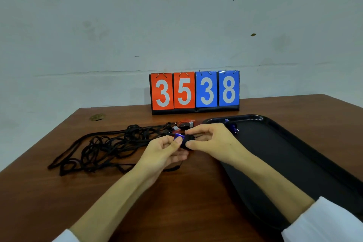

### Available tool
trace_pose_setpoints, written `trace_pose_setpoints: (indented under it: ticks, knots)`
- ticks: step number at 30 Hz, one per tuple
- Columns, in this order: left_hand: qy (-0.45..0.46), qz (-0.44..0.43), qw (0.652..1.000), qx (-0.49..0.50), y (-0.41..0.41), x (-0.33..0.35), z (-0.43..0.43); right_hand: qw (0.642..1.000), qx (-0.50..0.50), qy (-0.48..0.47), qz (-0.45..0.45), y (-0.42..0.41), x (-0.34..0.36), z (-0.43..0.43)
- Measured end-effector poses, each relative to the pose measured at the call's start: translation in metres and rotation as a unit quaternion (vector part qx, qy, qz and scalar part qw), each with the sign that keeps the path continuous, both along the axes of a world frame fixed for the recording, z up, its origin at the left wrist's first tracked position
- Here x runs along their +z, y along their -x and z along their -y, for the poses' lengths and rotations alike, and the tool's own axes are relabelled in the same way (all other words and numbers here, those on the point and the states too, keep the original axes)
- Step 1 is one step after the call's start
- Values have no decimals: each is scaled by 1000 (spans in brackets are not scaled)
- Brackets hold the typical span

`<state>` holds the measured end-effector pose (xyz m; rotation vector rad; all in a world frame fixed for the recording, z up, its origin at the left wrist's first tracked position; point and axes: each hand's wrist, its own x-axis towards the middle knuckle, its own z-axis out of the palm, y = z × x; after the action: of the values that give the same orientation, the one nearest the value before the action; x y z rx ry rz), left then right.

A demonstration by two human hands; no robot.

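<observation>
L hand (165, 153) & R hand (212, 141) meet mid-frame over the surface (176, 202), L fingers pinching the blue piece (178, 137), R fingers pinching its wound black cord (189, 139), w/ loose cord tangle (102, 149) at 9 o'clock, black tray (284, 153) at 3, scoreboard (195, 92) at 12.

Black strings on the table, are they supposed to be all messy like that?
Yes, that stands out: the black strings lie in a tangled heap on the table, left of the hands, loops crossing every way. Nothing looks broken or spilled. The left hand and right hand both pinch one small blue-and-black piece.
</observation>
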<state>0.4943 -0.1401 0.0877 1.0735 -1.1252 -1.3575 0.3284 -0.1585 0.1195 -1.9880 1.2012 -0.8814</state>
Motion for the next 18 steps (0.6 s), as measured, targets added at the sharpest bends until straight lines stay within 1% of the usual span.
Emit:
trace_pose_setpoints:
  ticks: [4,8,13,16,18]
  knots:
    - [23,24,999,8,1,-2,-2,999,-10,22,-34,1,-3,1]
    - [40,57,997,32,4,-4,-3,999,-10,20,-37,2,-4,1]
    - [31,115,992,29,10,-7,-3,998,-16,23,-61,2,-5,-1]
    - [25,106,994,24,15,-5,-4,998,-25,-13,-65,12,5,4]
    - [44,122,991,39,17,-3,-4,996,-66,-50,-43,33,15,23]
